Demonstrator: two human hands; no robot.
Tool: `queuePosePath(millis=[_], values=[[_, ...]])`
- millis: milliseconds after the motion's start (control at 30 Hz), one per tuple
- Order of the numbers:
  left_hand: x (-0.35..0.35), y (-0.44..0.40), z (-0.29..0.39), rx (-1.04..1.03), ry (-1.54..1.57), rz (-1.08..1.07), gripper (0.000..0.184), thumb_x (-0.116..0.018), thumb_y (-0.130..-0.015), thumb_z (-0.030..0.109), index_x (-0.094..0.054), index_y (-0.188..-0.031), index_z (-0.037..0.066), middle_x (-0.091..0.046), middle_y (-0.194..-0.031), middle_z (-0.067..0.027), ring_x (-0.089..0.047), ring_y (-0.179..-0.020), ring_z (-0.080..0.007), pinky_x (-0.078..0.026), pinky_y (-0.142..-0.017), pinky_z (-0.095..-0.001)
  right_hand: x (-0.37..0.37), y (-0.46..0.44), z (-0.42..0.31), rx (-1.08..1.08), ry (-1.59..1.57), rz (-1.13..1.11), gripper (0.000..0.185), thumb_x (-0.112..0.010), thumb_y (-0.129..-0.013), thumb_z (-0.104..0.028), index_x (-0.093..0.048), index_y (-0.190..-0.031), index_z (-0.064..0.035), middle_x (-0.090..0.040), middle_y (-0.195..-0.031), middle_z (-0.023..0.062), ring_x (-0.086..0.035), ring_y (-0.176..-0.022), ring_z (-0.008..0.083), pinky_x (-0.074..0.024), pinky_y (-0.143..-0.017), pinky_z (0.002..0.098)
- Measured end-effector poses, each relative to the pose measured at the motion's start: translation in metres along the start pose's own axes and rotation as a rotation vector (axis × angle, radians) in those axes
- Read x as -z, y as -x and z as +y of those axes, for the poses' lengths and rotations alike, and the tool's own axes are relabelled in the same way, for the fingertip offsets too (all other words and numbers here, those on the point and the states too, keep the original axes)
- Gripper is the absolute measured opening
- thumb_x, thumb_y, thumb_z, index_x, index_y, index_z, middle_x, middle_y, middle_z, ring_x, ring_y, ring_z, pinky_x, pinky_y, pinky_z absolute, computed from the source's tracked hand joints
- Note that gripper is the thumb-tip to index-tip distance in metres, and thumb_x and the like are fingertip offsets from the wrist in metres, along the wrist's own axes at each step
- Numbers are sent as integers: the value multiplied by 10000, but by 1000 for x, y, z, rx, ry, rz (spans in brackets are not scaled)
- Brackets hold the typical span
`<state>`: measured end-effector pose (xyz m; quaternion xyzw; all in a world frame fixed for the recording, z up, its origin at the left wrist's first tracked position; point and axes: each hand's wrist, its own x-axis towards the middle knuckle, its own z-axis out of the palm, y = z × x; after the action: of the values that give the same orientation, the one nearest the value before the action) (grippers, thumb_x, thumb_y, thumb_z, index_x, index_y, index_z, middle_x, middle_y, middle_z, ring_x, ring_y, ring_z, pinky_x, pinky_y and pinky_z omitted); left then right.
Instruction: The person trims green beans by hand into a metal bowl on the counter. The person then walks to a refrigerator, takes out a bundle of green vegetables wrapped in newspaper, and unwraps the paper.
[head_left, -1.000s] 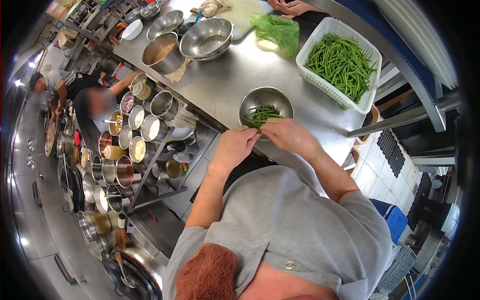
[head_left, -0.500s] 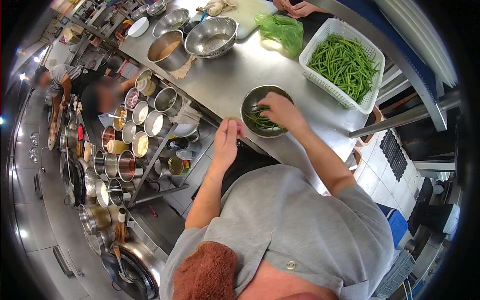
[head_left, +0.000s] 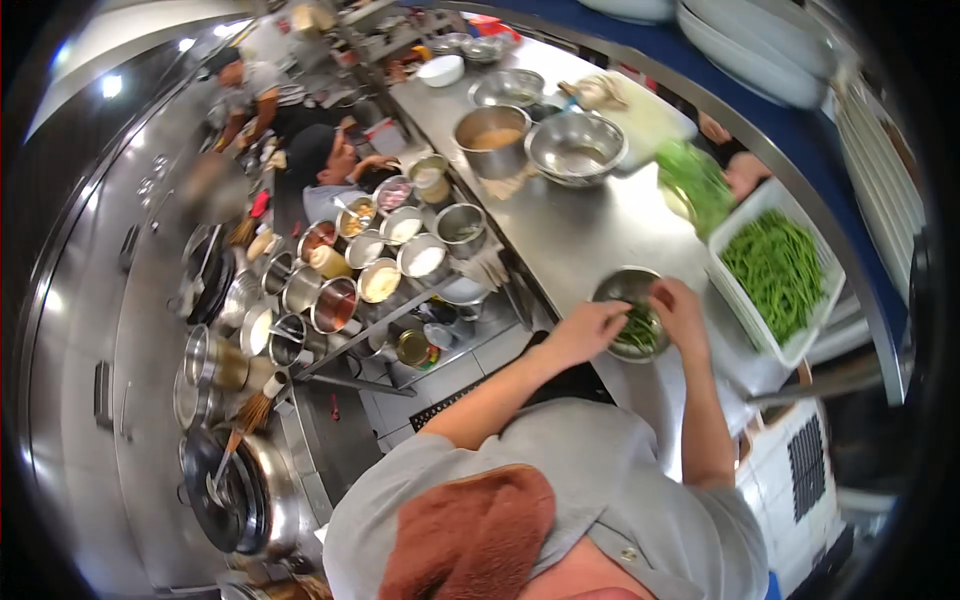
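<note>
A metal bowl (head_left: 612, 290) with some green beans (head_left: 638, 330) in it stands near the front edge of the steel table. My left hand (head_left: 588, 332) is at the bowl's left side with its fingertips pinched together over the beans. My right hand (head_left: 680, 312) is over the bowl's right rim, its fingers bent and closed. What either pinch holds is too small to make out. To the right, a white plastic basket (head_left: 733, 283) holds a heap of green beans (head_left: 775, 270).
Behind the basket lies a green plastic bag (head_left: 692, 185), beside another person's hand (head_left: 745, 175). A colander (head_left: 577, 150) and a pot (head_left: 490, 135) stand farther back. Left is a rack of food containers (head_left: 380, 280); people work beyond. A shelf with plates (head_left: 760, 50) overhangs the right.
My left hand has come from beside the bowl to over it. My right hand has moved to the right rim. The view has turned, and the other person's hand is now by the bag.
</note>
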<state>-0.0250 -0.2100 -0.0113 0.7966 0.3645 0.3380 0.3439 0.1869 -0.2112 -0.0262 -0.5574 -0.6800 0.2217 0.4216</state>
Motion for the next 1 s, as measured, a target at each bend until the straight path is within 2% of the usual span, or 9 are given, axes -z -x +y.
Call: queuePosePath(millis=[67, 167, 300, 400, 600, 767, 867, 933, 1000], values=[[-21, -15, -10, -122, -161, 6, 280, -603, -866, 165, -630, -1126, 63, -657, -827, -192, -622, -723, -375, -496, -649, -427, 9, 13, -13, -77, -66, 48, 115, -656, -771, 24, -607, -874, 15, -596, -735, 107, -564, -624, 157, -452, -578, 276], [-27, -28, -2, -153, -132, 7, 240, -605, -856, 169, -638, -1077, 82, -652, -851, -186, -623, -768, -382, -494, -652, -452, 5, 27, -17, -217, -296, 69, 81, -649, -778, 40, -623, -855, 33, -602, -727, 83, -562, -638, 128, -445, -579, 249], [-25, -28, -12, -218, -241, -44, 133, -583, -862, 192, -633, -910, 78, -625, -783, -162, -622, -731, -360, -492, -635, -460, 17, 30, -38, -163, -212, 78, 64, -657, -790, -1, -648, -852, 16, -580, -686, 73, -539, -598, 125, -424, -545, 287], [-14, -24, -14, -160, -383, -72, 133, -573, -862, 205, -625, -854, 83, -611, -742, -132, -620, -703, -344, -488, -627, -468, 22, 31, -37, 58, 71, 50, 63, -630, -815, -13, -648, -864, 23, -595, -711, 105, -555, -599, 180, -423, -540, 308], [-14, -17, -21, -102, -424, -174, 160, -581, -837, 224, -637, -782, 85, -634, -731, -136, -636, -696, -344, -497, -618, -470, 8, 30, -46, 1, 32, -17, 82, -591, -820, -5, -627, -882, 34, -583, -727, 142, -553, -593, 252, -428, -549, 338], [-14, -15, -21, -109, -412, -130, 190, -588, -802, 233, -640, -734, 64, -632, -701, -153, -630, -683, -369, -499, -610, -476, 7, 30, -33, 135, 228, -216, 114, -565, -837, 0, -632, -920, 39, -590, -727, 145, -537, -598, 207, -424, -549, 326], [-13, -11, -13, -135, -338, -98, 189, -597, -801, 226, -628, -740, 51, -628, -696, -154, -627, -677, -371, -494, -603, -480, -1, 29, -12, 234, 235, -103, 110, -552, -880, -37, -626, -920, 34, -566, -679, 87, -500, -553, 156, -388, -497, 293], [-17, -11, -7, -125, -233, -26, 187, -603, -802, 223, -623, -741, 47, -628, -700, -152, -626, -682, -369, -491, -606, -481, -4, 30, -12, -209, -208, 13, 157, -526, -937, -108, -618, -869, 1, -504, -639, 2, -421, -505, 77, -310, -441, 234], [-21, -13, -6, -117, -130, 33, 186, -608, -803, 219, -617, -742, 44, -627, -703, -150, -626, -688, -367, -489, -609, -483, -12, 25, -8, -249, -314, 83, 181, -514, -953, -137, -610, -853, -22, -471, -634, -27, -379, -498, 45, -270, -428, 211]])
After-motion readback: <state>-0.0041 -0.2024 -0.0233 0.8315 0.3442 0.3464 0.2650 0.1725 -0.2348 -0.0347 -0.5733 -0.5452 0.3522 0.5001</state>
